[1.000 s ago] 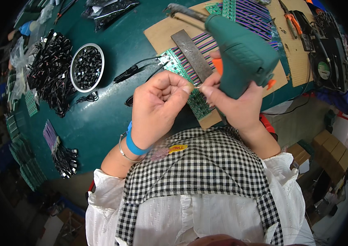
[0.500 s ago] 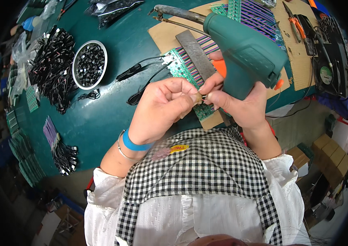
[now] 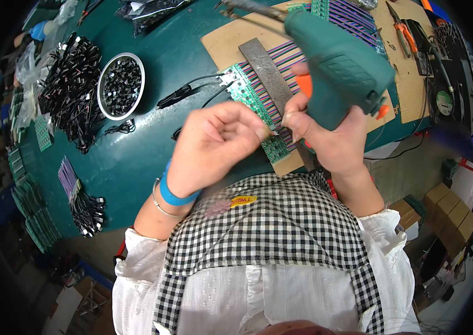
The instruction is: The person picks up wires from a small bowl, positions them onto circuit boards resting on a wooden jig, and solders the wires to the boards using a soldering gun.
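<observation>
My right hand [image 3: 334, 142] is wrapped round the grip of a green soldering gun [image 3: 348, 61] with an orange trigger. Its metal tip points to the far left, above the table. Thumb and forefinger of that hand are also pressed together beside the grip. My left hand [image 3: 211, 142] pinches something tiny with a pale end, too small to name, just over the near part of a green circuit board strip [image 3: 247, 95]. Striped coloured wires [image 3: 286, 56] run from the strip, and a flat metal bar [image 3: 270, 72] lies across them. A black cable [image 3: 175, 97] joins the strip's far end.
Brown cardboard [image 3: 220, 42] lies under the boards. Left of it stand a metal bowl [image 3: 145, 89] of small black parts and a heap of black cables [image 3: 69, 84]. Purple wires [image 3: 69, 178] lie nearer. Orange-handled pliers [image 3: 406, 39] rest at the far right.
My hands have drawn apart, the left moving slightly left and down. The soldering gun has shifted a little to the right, its tip farther away.
</observation>
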`<state>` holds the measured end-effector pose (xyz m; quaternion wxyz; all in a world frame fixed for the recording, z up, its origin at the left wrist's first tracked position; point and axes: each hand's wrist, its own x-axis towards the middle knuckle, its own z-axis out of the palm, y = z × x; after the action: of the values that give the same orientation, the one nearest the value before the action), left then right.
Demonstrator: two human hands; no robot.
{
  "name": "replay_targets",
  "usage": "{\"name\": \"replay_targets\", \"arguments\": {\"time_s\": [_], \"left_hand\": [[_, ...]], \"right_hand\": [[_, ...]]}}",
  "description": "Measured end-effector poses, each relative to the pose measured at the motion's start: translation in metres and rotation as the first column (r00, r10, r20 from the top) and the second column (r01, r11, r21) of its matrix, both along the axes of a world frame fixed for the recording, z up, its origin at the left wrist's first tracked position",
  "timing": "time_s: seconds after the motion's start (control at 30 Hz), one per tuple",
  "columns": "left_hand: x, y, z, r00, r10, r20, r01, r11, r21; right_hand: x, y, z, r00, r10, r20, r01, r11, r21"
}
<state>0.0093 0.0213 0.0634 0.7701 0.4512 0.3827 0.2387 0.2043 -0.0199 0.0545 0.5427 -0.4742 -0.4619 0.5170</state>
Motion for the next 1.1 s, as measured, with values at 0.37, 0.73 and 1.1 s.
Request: {"name": "replay_targets", "arguments": {"time_s": [0.37,0.73,1.1], "left_hand": [[0.006,0.04,-0.042,0.786,0.325,-0.526,0.047,0.817,0.575],[0.008,0.052,-0.035,0.769,0.246,-0.59,0.114,0.855,0.506],[0.006,0.06,-0.035,0.781,0.203,-0.591,0.065,0.914,0.399]], "right_hand": [[0.026,-0.027,0.013,0.984,-0.146,-0.105,0.142,0.989,-0.039],[0.052,-0.055,0.004,0.985,-0.031,-0.168,0.012,0.993,-0.113],[0.045,-0.051,0.0,0.981,-0.01,-0.192,-0.019,0.989,-0.149]]}}
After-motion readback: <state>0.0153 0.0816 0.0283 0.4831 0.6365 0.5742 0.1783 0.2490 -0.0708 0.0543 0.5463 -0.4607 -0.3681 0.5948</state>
